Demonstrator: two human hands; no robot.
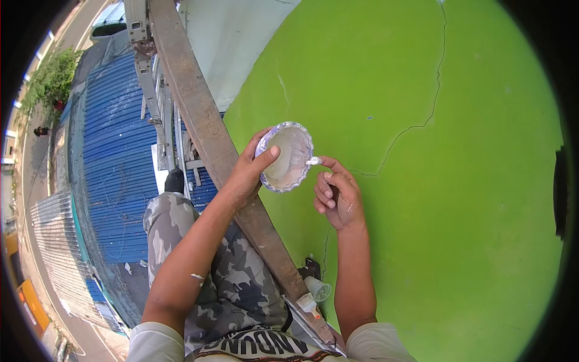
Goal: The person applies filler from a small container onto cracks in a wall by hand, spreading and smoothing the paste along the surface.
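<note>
My left hand [252, 164] holds a white bowl [286, 155] with a mottled purple rim, thumb over its edge, pale paste smeared inside. Just right of the bowl is my right hand [339, 196], index finger extended with a white blob of paste [313, 161] on its tip near the rim, other fingers loosely curled. Both hands are in front of a green wall [458, 217] crossed by a thin, jagged crack [410, 128].
A brown beam [193, 102] runs diagonally past my camouflage-clad legs, beside metal ladder sections [148, 90]. A clear plastic cup [319, 289] sits near the beam's lower end. Far below left are blue corrugated roofs [114, 157], a street, a car [108, 24] and a person [41, 131].
</note>
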